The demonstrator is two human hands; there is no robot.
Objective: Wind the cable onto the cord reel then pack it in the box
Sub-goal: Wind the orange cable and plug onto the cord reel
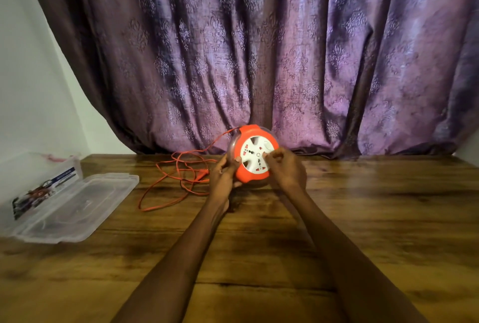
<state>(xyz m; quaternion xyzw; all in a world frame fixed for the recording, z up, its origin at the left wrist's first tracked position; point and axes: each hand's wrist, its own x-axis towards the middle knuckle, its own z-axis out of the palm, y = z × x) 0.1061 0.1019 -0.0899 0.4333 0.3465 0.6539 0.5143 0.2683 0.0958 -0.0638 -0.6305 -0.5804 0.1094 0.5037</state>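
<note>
An orange cord reel [248,170] with a white socket face stands tilted on its edge near the middle of the wooden table [363,219], its face towards me. My left hand [224,175] grips its left rim. My right hand [285,167] pinches the right side of the white face. An orange cable [178,175] leaves the top of the reel and lies in loose loops on the table to the left. A clear plastic box [39,183] with a printed label stands at the far left, its lid [85,203] lying open beside it.
A purple patterned curtain [259,50] hangs right behind the table. A white wall [31,89] is at the left. The box hangs partly over the table's left edge.
</note>
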